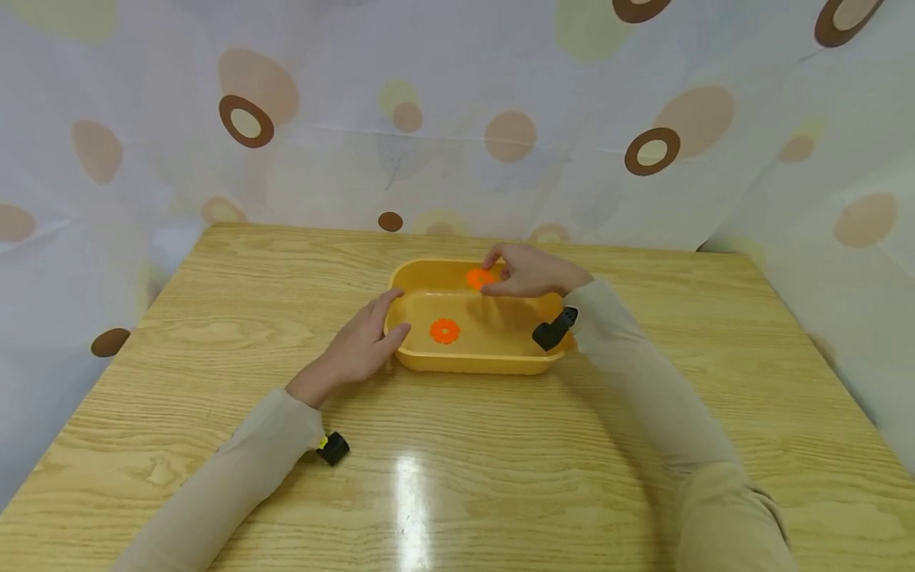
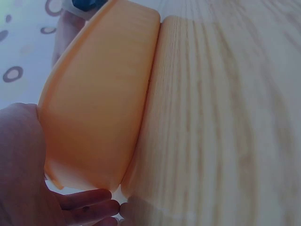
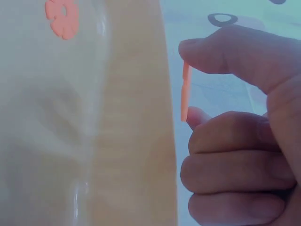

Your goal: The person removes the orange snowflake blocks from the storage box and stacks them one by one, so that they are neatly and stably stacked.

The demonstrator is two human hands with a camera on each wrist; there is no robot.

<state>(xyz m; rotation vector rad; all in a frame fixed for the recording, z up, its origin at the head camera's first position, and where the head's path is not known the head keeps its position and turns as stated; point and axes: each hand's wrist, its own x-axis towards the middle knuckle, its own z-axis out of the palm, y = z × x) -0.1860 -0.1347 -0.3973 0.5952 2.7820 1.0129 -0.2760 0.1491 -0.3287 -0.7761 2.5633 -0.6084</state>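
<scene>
A shallow yellow-orange plastic tray (image 1: 475,365) stands on the wooden table. My right hand (image 1: 532,272) is over its far side and pinches a thin orange flower-shaped disc (image 1: 480,279) by its edges between thumb and index finger. In the right wrist view that disc (image 3: 186,92) shows edge-on, with the other fingers curled below it. A second orange flower-shaped disc (image 1: 445,331) lies flat on the tray floor, toward the left. At the tray's left end, my left hand (image 1: 360,340) rests against the rim with thumb and fingers spread; in the left wrist view its fingers (image 2: 89,207) extend beside the outer wall.
The wooden table (image 1: 457,461) extends around the tray. A pale curtain (image 1: 443,95) with brown and beige circles hangs behind it and at the sides. Black wrist cameras, such as the one on the right sleeve (image 1: 554,328), stick out over the tray and the table.
</scene>
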